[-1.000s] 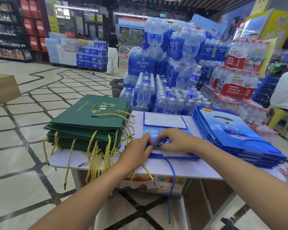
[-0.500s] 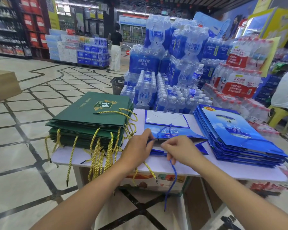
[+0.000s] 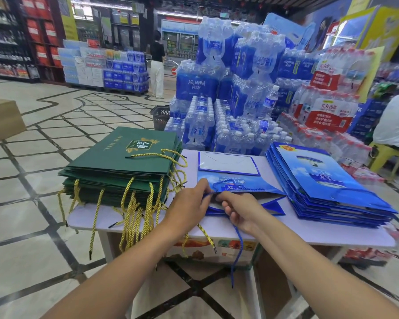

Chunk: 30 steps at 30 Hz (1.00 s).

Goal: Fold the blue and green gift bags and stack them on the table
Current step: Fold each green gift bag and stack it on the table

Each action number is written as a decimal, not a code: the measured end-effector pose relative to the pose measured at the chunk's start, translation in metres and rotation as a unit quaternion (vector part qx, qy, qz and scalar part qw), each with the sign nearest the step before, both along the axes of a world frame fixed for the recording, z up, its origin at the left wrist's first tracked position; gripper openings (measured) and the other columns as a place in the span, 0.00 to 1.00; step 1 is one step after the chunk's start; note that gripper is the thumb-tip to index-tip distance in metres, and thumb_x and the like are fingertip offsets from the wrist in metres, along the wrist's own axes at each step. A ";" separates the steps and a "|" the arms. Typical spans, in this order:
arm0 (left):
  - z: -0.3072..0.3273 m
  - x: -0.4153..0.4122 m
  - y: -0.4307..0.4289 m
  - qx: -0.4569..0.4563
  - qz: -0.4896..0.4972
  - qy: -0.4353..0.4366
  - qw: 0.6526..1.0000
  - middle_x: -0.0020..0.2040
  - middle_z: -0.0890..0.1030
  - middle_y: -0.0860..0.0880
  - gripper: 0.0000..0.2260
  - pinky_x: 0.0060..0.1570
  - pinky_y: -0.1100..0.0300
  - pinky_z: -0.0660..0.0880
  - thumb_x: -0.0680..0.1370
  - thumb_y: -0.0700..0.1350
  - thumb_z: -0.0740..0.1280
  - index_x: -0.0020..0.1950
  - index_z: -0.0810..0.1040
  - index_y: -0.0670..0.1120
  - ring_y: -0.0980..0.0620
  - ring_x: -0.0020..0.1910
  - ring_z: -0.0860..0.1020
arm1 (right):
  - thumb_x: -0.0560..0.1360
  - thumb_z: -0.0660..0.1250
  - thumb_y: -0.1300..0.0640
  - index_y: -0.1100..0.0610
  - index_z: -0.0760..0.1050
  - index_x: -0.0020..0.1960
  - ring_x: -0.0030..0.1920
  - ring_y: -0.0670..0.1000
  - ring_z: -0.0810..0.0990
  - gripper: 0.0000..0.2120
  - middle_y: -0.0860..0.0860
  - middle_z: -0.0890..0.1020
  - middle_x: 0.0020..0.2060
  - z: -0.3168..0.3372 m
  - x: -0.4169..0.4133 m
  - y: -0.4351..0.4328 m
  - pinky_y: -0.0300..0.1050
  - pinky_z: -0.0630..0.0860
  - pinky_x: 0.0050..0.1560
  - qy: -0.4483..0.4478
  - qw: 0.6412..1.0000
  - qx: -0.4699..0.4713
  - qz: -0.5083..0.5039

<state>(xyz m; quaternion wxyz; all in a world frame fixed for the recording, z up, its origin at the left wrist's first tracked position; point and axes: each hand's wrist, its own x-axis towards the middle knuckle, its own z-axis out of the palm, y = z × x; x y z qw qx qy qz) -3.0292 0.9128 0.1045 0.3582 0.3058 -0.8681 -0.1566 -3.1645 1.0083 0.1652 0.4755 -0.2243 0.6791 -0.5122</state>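
Observation:
A blue gift bag point(image 3: 240, 184) lies in the middle of the white table point(image 3: 320, 233), its mouth towards me and partly open, its white bottom panel folded up at the far end. My left hand point(image 3: 189, 209) pinches the bag's upper edge and blue cord at the mouth. My right hand point(image 3: 238, 212) grips the lower edge, with a blue cord point(image 3: 236, 254) hanging off the table below it. A stack of flat green bags point(image 3: 122, 166) with gold cords lies at the left. A stack of flat blue bags point(image 3: 320, 183) lies at the right.
Shrink-wrapped packs of water bottles point(image 3: 228, 93) rise right behind the table. A cardboard box point(image 3: 2, 120) stands on the tiled floor at the far left, and a black basket point(image 3: 160, 116) behind the green stack. One person stands far back, another sits at the right edge.
The blue bag's mouth, pressed flat a second ago, has been pulled open. My right hand moved from the top of the bag down to its lower edge.

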 end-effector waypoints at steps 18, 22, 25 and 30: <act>0.002 0.000 0.001 0.013 -0.005 0.026 1.000 0.39 0.83 0.51 0.05 0.35 0.47 0.76 0.83 0.47 0.66 0.52 0.70 0.52 0.48 0.35 0.79 | 0.79 0.66 0.48 0.51 0.83 0.37 0.30 0.42 0.80 0.15 0.44 0.84 0.28 0.022 -0.015 0.006 0.42 0.76 0.36 0.484 0.870 -0.063 0.077; 0.001 0.001 0.002 0.021 0.000 0.014 1.000 0.37 0.81 0.52 0.05 0.35 0.47 0.75 0.83 0.47 0.67 0.51 0.70 0.51 0.46 0.35 0.78 | 0.79 0.68 0.47 0.52 0.83 0.41 0.24 0.43 0.74 0.13 0.45 0.83 0.27 0.042 -0.032 -0.017 0.41 0.75 0.31 0.509 0.851 0.001 0.133; 0.001 0.001 0.001 0.021 -0.005 -0.005 1.000 0.39 0.83 0.50 0.06 0.37 0.47 0.76 0.83 0.48 0.66 0.51 0.68 0.55 0.47 0.35 0.79 | 0.78 0.72 0.48 0.56 0.84 0.48 0.23 0.44 0.72 0.10 0.48 0.85 0.32 0.064 -0.040 -0.025 0.35 0.64 0.25 0.424 0.870 0.085 0.236; 0.002 0.002 0.002 0.013 -0.007 -0.022 1.000 0.39 0.82 0.50 0.05 0.36 0.48 0.77 0.83 0.49 0.65 0.52 0.69 0.54 0.47 0.34 0.79 | 0.74 0.72 0.43 0.51 0.80 0.56 0.47 0.50 0.83 0.16 0.48 0.85 0.41 0.044 -0.058 -0.055 0.45 0.77 0.48 0.614 0.744 0.159 0.208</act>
